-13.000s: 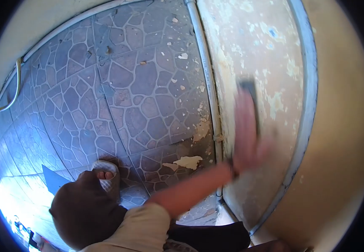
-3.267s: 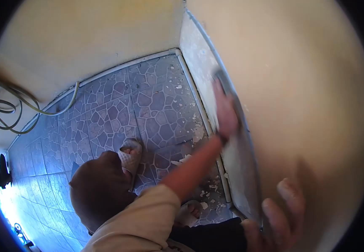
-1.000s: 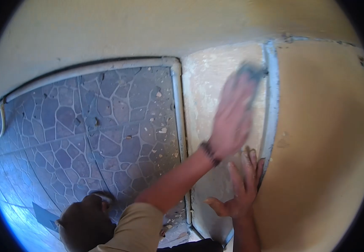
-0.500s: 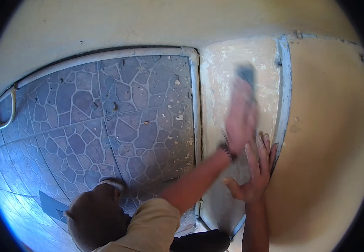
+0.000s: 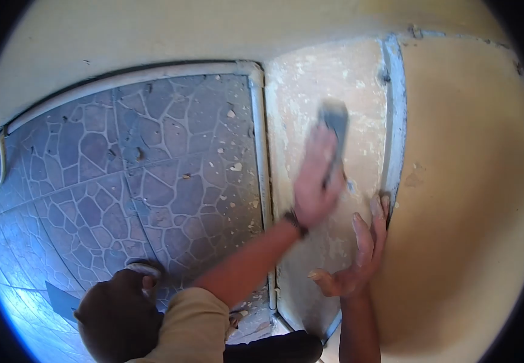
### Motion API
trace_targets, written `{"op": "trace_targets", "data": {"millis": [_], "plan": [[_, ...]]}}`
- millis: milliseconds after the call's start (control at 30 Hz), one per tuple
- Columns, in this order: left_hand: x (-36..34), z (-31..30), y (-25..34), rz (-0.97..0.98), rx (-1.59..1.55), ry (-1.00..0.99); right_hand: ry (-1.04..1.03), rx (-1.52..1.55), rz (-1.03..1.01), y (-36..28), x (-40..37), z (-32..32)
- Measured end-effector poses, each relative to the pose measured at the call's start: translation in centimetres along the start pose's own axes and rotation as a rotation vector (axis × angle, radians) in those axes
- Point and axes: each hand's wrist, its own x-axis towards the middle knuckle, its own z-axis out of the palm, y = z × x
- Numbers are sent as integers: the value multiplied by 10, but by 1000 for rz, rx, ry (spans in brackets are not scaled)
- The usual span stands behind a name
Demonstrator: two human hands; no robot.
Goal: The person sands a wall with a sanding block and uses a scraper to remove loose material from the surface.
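My left hand (image 5: 318, 181), with a dark band at the wrist, is closed around a flat grey scraper (image 5: 334, 121). Motion blurs the tool, and its far end lies over the patchy pale wall strip (image 5: 359, 78), where the paint is flaked. Lower and to the right, my right hand (image 5: 362, 251) has its fingers spread and its thumb out to the left. Its fingertips are at the whitish-blue raised edging (image 5: 396, 115) that borders the strip. Nothing shows in that hand.
Stone-patterned floor tiles (image 5: 177, 187) spread to the left, with paint chips (image 5: 236, 167) scattered on them. A pale pipe (image 5: 259, 133) runs along the strip's left side. Yellowish wall (image 5: 461, 181) stands at the right. A grey sheet (image 5: 61, 300) lies at lower left, beside my dark-clad knee (image 5: 117, 314).
The whole view has shifted a little, moving the scene leftward and up. My left hand with the scraper has come down along the strip. My right hand remains near the edging.
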Motion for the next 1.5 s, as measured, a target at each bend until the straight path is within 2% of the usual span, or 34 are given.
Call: {"op": "trace_targets", "data": {"millis": [67,100,133,167,233,333,367,400,467,533,600,700,767,800,833,933,967,1000,1067,1133,1200,1233,1267,1333,1433,1500], "plan": [[34,2,-31,-294,-53,16,-12,-16,27,1,-1,0],[48,1,-44,-331,-26,60,-13,-13,35,-2,-2,1],[60,-3,-50,-355,4,116,-16,-15,32,-3,-1,1],[43,-4,-35,-320,7,84,-14,-16,20,-2,0,0],[-22,-2,8,-195,-48,18,-9,-14,-3,0,2,2],[-29,-5,6,-125,-108,-7,-27,-22,-1,2,-1,0],[-16,-7,-11,-87,-68,-38,-43,-28,3,2,0,0],[0,-3,-35,-122,-72,32,-52,-38,12,1,0,0],[41,-11,-76,-411,17,70,-64,-53,36,-1,-2,0],[22,-6,-41,-429,-49,111,-50,-51,24,-2,3,-1],[-36,-6,7,-155,-28,4,-33,-27,-2,2,2,1],[-46,-9,11,-105,-89,-56,-40,-23,-2,3,0,0],[-6,-8,-29,-126,-59,-9,-59,-39,4,3,4,1],[24,-11,-40,-403,-109,24,-64,-51,17,0,2,0],[46,-12,-72,-337,-23,81,-62,-51,31,-3,-1,0],[18,-9,-27,-398,-85,3,-43,-46,23,-1,4,1],[-9,-9,0,-200,-58,-25,-48,-39,17,0,2,0],[-30,-8,23,-160,-85,-73,-60,-33,13,2,1,-1],[-32,-2,17,-121,-61,-33,-69,-36,11,2,0,-1],[7,2,-18,-176,-71,55,-79,-43,2,4,2,0],[62,-9,-47,-548,-197,141,-76,-64,16,0,3,-1],[65,-7,-62,-452,-136,172,-69,-56,22,-2,2,-1],[52,-5,-54,-398,-101,139,-56,-48,17,-1,3,0],[-4,-6,-5,-314,-36,64,-33,-26,12,0,4,2],[-36,-6,15,-195,16,28,-41,-14,11,2,0,0],[-12,-6,-19,-126,37,40,-71,-20,3,2,2,0]]}}
